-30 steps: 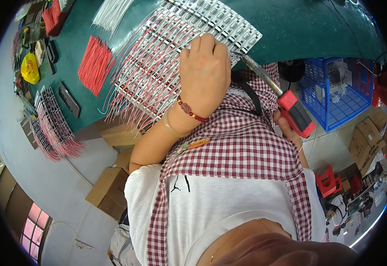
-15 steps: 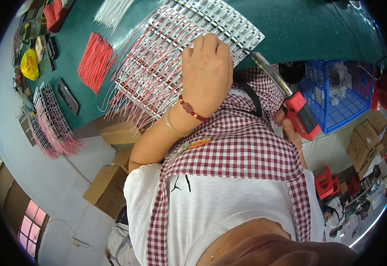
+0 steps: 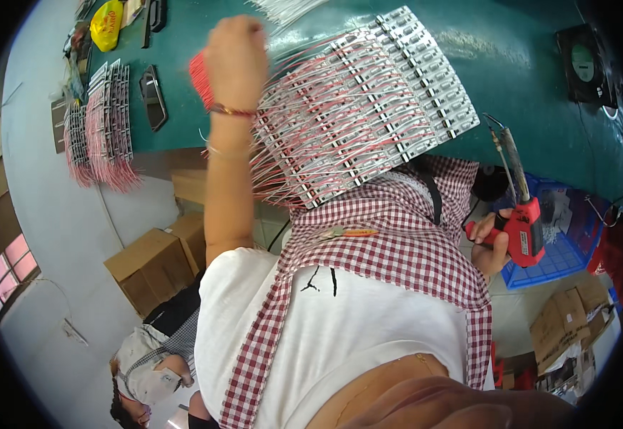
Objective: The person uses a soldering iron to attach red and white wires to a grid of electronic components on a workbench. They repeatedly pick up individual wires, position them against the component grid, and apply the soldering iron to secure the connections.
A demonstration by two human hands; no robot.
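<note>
Smeared by motion, my left hand (image 3: 236, 64) hovers over the far left of the table beside a bundle of red wires (image 3: 200, 82), partly covering it; its fingers cannot be made out. A panel (image 3: 451, 93) of many small white-and-silver boards lies at the near edge, with red and white wires (image 3: 304, 129) running across it and hanging off its left side. My right hand (image 3: 491, 247) is closed around the handle of a red soldering gun (image 3: 524, 232). The gun's metal tip points up, just off the panel's right corner.
White wires (image 3: 286, 10) lie at the far edge. Leftward are a black phone (image 3: 153, 99), wired board strips (image 3: 108, 118) and a yellow bag (image 3: 106, 26). A black device (image 3: 584, 64) stands far right. Below the table are a blue crate (image 3: 551, 264) and cardboard boxes (image 3: 147, 268). Another person (image 3: 151, 365) is at lower left.
My left hand has left the panel and moved left to the red wires. The soldering gun's tip has come away from the panel, to the right. The whole view has shifted.
</note>
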